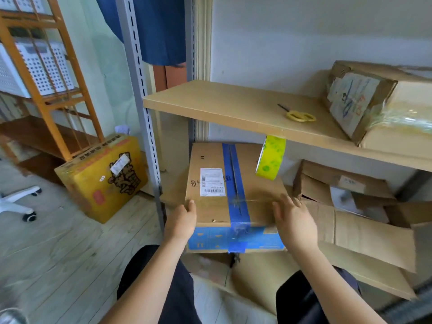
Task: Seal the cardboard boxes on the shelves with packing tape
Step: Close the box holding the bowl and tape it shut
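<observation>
Head view, two hands, left hand (182, 218), right hand (293, 220), one taped box (217, 206), one tape roll (271, 157)

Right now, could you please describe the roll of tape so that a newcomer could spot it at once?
Find the wooden shelf board carrying the yellow scissors. Just below its front edge, a cardboard box with a blue tape stripe sits between two hands. The roll of tape stands on edge on that box's top: the only round thing there, yellow-green with green spots.
</observation>
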`<state>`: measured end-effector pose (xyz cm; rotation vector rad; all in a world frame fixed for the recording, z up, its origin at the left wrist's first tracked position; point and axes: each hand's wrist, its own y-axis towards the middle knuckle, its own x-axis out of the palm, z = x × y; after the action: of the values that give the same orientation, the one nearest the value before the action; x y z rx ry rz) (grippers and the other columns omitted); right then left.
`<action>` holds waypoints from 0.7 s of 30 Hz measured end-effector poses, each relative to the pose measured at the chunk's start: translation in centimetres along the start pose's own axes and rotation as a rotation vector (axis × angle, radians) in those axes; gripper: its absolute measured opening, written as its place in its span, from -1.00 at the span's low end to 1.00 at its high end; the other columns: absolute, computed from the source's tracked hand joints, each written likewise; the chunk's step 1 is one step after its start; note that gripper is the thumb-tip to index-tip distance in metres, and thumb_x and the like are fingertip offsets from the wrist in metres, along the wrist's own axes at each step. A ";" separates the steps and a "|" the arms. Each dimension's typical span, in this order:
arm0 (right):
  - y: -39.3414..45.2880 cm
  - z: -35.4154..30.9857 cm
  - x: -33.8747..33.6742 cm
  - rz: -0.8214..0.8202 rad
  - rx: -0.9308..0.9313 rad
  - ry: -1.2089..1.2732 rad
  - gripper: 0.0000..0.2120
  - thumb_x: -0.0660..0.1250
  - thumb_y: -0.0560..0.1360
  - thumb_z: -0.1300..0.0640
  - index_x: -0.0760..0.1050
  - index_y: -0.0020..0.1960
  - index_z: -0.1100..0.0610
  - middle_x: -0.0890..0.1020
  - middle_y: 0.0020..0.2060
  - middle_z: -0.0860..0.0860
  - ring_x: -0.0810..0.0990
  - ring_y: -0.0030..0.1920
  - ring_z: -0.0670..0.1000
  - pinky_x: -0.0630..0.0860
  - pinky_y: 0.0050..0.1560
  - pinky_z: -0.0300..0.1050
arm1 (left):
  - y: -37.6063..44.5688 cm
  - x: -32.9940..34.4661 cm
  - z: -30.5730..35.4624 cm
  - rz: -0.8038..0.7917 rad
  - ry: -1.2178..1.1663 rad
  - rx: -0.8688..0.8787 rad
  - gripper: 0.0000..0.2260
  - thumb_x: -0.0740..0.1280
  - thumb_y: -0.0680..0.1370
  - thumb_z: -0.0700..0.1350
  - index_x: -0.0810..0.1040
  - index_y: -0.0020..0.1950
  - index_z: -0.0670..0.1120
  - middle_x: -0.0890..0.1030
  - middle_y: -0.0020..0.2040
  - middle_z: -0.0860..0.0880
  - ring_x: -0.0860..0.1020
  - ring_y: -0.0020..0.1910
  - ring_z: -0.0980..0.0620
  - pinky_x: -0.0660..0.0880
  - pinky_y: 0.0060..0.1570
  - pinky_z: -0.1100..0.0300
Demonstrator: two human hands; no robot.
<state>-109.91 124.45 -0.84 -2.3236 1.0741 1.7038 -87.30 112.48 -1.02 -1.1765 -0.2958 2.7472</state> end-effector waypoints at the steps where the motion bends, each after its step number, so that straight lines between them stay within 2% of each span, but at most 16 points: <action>1: 0.8 0.6 1.1 -0.088 0.013 0.000 -0.64 0.15 0.63 -0.07 0.49 0.29 0.11 0.55 0.28 0.08 0.47 0.28 0.18 0.49 0.07 0.02 | 0.2 -0.1 0.3 -0.016 -0.005 -0.019 -0.49 0.00 0.70 0.14 0.50 0.25 -0.24 0.58 0.18 -0.24 0.52 0.02 -0.18 0.34 -0.10 0.12; 2: 1.5 1.1 1.8 -0.141 0.050 0.013 -0.53 0.13 0.63 -0.12 0.39 0.43 0.13 0.42 0.45 0.07 0.42 0.37 0.17 0.47 0.18 0.02 | 0.5 -0.1 0.6 -0.037 -0.006 -0.032 -0.49 -0.01 0.70 0.15 0.49 0.25 -0.23 0.57 0.16 -0.23 0.50 -0.01 -0.16 0.34 -0.11 0.12; 3: 2.2 1.3 2.2 -0.166 0.109 0.017 -0.43 0.10 0.62 -0.18 0.28 0.51 0.13 0.31 0.52 0.05 0.42 0.40 0.16 0.47 0.17 0.02 | 0.9 -0.2 0.8 -0.065 0.001 -0.052 -0.50 -0.02 0.69 0.19 0.49 0.20 -0.19 0.56 0.09 -0.21 0.49 -0.05 -0.14 0.35 -0.13 0.13; 4: 2.8 1.3 2.5 -0.184 0.177 0.004 -0.34 0.08 0.60 -0.26 0.21 0.53 0.14 0.29 0.53 0.06 0.46 0.36 0.17 0.49 0.07 0.01 | 1.4 -0.1 1.1 -0.084 0.017 -0.059 -0.51 -0.03 0.68 0.22 0.46 0.12 -0.15 0.53 -0.01 -0.18 0.49 -0.12 -0.10 0.36 -0.18 0.13; 6: 3.6 1.3 2.9 -0.204 0.290 -0.056 -0.21 0.10 0.53 -0.38 0.23 0.49 0.21 0.45 0.41 0.15 0.57 0.22 0.20 0.46 -0.11 -0.02 | 2.4 0.4 1.2 -0.057 0.039 -0.067 -0.50 -0.04 0.68 0.23 0.41 -0.03 -0.18 0.48 -0.21 -0.09 0.45 -0.29 -0.03 0.35 -0.33 0.14; 8: 4.0 1.3 2.9 -0.196 0.350 -0.076 -0.24 0.16 0.48 -0.43 0.39 0.29 0.23 0.61 0.15 0.17 0.61 0.09 0.20 0.48 -0.14 -0.03 | 3.0 1.1 0.7 0.000 0.000 -0.072 -0.45 -0.01 0.68 0.21 0.43 -0.17 -0.22 0.48 -0.29 -0.08 0.45 -0.36 -0.01 0.36 -0.37 0.14; 10: 4.2 1.4 2.8 -0.170 0.380 -0.067 -0.29 0.22 0.44 -0.44 0.45 0.16 0.20 0.64 0.00 0.13 0.62 0.02 0.19 0.47 -0.19 -0.06 | 3.5 1.5 0.2 0.037 -0.040 -0.058 -0.47 0.01 0.68 0.21 0.44 -0.25 -0.15 0.50 -0.32 -0.07 0.47 -0.39 -0.02 0.34 -0.40 0.15; 12: 4.1 1.2 2.8 -0.147 0.389 -0.078 -0.31 0.24 0.43 -0.44 0.47 0.12 0.19 0.64 -0.07 0.11 0.62 -0.04 0.17 0.43 -0.25 -0.09 | 3.8 1.3 0.1 0.055 -0.011 -0.032 -0.47 0.00 0.67 0.21 0.44 -0.27 -0.13 0.50 -0.34 -0.06 0.46 -0.42 -0.01 0.31 -0.45 0.19; 14: 3.8 0.7 2.7 -0.133 0.391 -0.080 -0.32 0.23 0.44 -0.43 0.47 0.11 0.20 0.62 -0.11 0.10 0.61 -0.10 0.16 0.43 -0.27 -0.10 | 4.0 0.7 0.5 0.048 0.051 -0.037 -0.45 -0.03 0.68 0.22 0.46 -0.23 -0.14 0.50 -0.34 -0.06 0.46 -0.41 0.00 0.32 -0.43 0.19; 16: 3.4 0.3 2.9 -0.135 0.382 -0.080 -0.30 0.18 0.47 -0.42 0.41 0.15 0.22 0.62 -0.06 0.11 0.61 -0.07 0.17 0.43 -0.25 -0.08 | 3.8 0.3 0.8 -0.006 0.070 -0.067 -0.41 -0.06 0.68 0.22 0.55 -0.05 -0.20 0.50 -0.29 -0.07 0.47 -0.36 0.01 0.35 -0.38 0.17; 17: 3.2 0.0 2.9 -0.141 0.370 -0.082 -0.29 0.15 0.48 -0.43 0.37 0.17 0.23 0.63 0.00 0.13 0.62 -0.01 0.19 0.42 -0.22 -0.07 | 3.8 0.2 0.7 -0.042 0.014 -0.096 -0.41 -0.05 0.68 0.23 0.55 0.12 -0.22 0.53 -0.20 -0.08 0.51 -0.27 0.00 0.39 -0.32 0.16; 19: 3.1 -0.2 3.0 -0.159 0.330 -0.091 -0.24 0.08 0.47 -0.47 0.32 0.18 0.24 0.62 0.08 0.15 0.62 0.07 0.20 0.39 -0.21 -0.06 | 4.0 -0.2 0.2 -0.159 -0.238 -0.246 -0.40 0.02 0.64 0.30 0.44 0.38 -0.15 0.59 0.11 -0.15 0.57 0.06 -0.12 0.48 -0.03 0.08; 20: 3.0 -0.2 2.9 -0.175 0.312 -0.099 -0.21 0.07 0.46 -0.49 0.31 0.19 0.25 0.61 0.11 0.15 0.61 0.09 0.20 0.38 -0.21 -0.07 | 4.0 -0.2 -0.4 -0.233 -0.376 -0.306 -0.37 0.06 0.60 0.36 0.43 0.41 -0.10 0.60 0.21 -0.16 0.57 0.16 -0.16 0.50 0.13 -0.01; 21: 3.1 -0.2 2.7 -0.197 0.291 -0.112 -0.19 0.07 0.46 -0.50 0.30 0.23 0.25 0.59 0.15 0.15 0.61 0.11 0.20 0.37 -0.21 -0.07 | 3.6 -0.4 -0.7 -0.302 -0.483 -0.342 -0.35 0.09 0.55 0.41 0.48 0.36 -0.06 0.63 0.19 -0.15 0.60 0.15 -0.16 0.49 0.20 -0.10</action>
<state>-111.10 120.70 -2.04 -2.0533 0.9638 1.4767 -86.70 109.00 -2.04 -0.4409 -0.9413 2.7266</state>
